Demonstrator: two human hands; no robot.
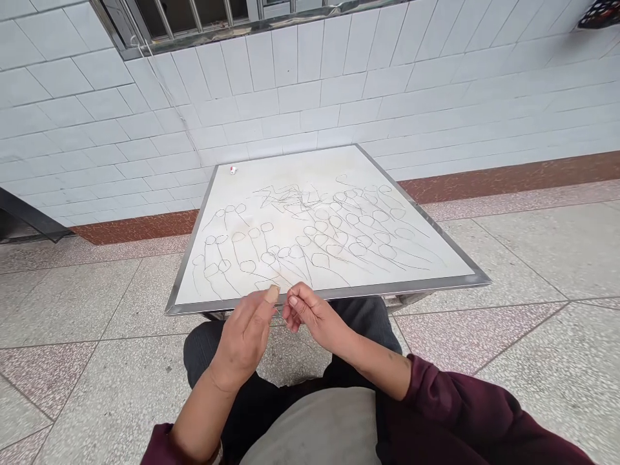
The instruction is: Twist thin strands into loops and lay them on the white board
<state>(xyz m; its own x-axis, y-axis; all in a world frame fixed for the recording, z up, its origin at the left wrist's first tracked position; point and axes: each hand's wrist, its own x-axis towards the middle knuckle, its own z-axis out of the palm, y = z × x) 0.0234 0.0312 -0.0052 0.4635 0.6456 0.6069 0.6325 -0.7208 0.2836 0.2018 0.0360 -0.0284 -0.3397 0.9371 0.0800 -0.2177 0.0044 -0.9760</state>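
Observation:
My left hand [246, 332] is at the table's near edge, its fingers pinched together, with a tan wrap or tape on the thumb tip. Just to its right, my right hand [307, 310] pinches a thin wire [282, 314] that runs between the two hands. Both hands seem to hold this same wire. Beyond them, many thin dark wires with looped ends [329, 248] lie spread over the white table top. A tangled pile of bent wires without clear loops [293, 197] sits further back.
The white table [194, 294] has a grey metal rim. A small red and white item [233, 170] lies at its far left corner. Behind stands a tiled wall [300, 97] with a barred window [208, 16]. My legs are under the near edge.

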